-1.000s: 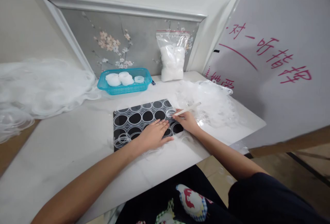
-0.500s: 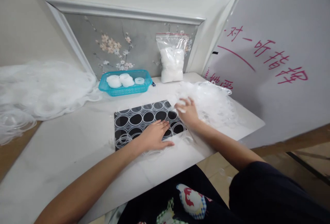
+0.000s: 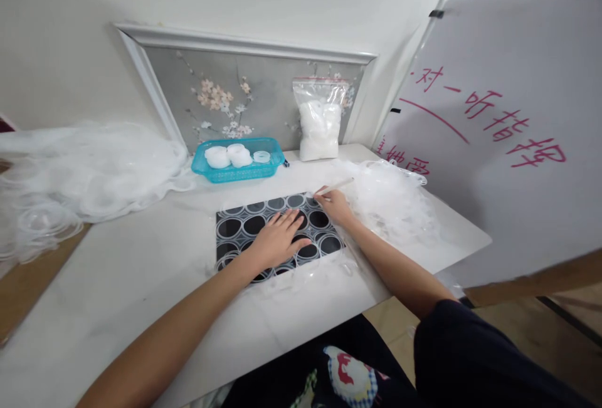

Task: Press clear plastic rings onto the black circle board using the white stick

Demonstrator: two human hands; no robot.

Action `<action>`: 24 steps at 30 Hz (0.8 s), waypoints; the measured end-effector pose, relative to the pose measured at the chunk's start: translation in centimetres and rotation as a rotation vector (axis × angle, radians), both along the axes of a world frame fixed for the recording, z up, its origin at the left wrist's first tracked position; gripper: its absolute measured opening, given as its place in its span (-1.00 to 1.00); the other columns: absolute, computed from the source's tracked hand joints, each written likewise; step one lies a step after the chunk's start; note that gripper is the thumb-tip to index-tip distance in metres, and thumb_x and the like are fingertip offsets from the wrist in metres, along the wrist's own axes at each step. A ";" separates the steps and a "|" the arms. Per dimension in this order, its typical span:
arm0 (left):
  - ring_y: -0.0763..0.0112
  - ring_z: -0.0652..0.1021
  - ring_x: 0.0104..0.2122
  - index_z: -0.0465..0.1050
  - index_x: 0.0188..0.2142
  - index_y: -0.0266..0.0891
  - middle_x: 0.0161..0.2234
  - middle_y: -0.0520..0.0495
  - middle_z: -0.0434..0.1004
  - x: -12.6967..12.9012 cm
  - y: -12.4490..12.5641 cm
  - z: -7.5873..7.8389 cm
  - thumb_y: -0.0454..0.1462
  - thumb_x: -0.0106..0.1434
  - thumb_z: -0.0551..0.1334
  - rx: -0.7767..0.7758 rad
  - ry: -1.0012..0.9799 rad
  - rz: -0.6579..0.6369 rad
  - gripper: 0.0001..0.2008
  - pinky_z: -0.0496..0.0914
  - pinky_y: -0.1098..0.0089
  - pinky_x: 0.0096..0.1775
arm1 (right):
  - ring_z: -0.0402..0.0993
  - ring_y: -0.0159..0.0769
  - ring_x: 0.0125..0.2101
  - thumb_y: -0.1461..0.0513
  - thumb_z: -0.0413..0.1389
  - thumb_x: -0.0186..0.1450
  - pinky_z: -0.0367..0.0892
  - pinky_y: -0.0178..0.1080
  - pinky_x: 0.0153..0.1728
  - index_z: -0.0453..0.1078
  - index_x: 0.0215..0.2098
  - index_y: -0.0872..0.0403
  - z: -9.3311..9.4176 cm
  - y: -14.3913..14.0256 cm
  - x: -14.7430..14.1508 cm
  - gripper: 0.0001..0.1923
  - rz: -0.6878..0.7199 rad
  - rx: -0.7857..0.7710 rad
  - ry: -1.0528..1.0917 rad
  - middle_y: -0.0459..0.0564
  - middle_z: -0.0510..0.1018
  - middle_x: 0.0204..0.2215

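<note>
On the white table lies a black sheet point(image 3: 230, 227) patterned with pale ovals and rings. My left hand point(image 3: 275, 242) rests flat across its middle, fingers spread. A thin, pale, pen-like tool point(image 3: 345, 182) is pinched in the fingers of my right hand point(image 3: 335, 204); its tip points at the sheet's far right corner. Its exact kind is too small to make out. Loose clear rings point(image 3: 230, 259) overlap the sheet's near left corner. Beside my right hand spreads a heap of translucent white plastic rings point(image 3: 390, 201).
Behind the sheet stands a blue basket point(image 3: 235, 174) with stacks of white rings. A zip bag point(image 3: 320, 126) filled with white pieces leans against the framed picture point(image 3: 164, 82). A large pile of translucent rings point(image 3: 117, 170) covers the left side. A whiteboard point(image 3: 517, 220) stands at right.
My right hand has closed round the thin tool, having been spread above the sheet's right edge. My left hand stays flat on the sheet, slightly shifted left. The camera view has tilted up a little.
</note>
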State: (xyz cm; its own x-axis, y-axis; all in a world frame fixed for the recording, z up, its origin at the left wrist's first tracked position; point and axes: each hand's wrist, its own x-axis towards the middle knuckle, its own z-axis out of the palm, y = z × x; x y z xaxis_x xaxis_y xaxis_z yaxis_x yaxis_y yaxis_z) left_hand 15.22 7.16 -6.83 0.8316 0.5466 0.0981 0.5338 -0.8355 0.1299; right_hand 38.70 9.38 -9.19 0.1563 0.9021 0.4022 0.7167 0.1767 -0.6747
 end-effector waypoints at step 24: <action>0.05 0.28 0.22 0.31 0.19 -0.36 0.21 -0.33 0.25 -0.7 1.3 0.4 0.05 0.40 -0.07 0.032 0.079 0.133 -0.38 0.09 0.03 0.23 | 0.52 -0.23 -0.35 0.11 0.08 0.22 0.32 -0.26 -0.27 0.44 -0.46 0.11 -0.1 -0.3 0.2 -0.75 0.137 -0.154 0.146 -0.01 0.59 -0.44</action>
State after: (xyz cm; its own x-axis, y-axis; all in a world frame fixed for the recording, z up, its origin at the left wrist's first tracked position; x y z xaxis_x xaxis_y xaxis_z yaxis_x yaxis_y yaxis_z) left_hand 14.53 8.48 -6.38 0.7579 0.6501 0.0548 0.6476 -0.7598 0.0578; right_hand 38.94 9.04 -9.30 0.0745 0.9678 0.2406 0.5863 0.1526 -0.7956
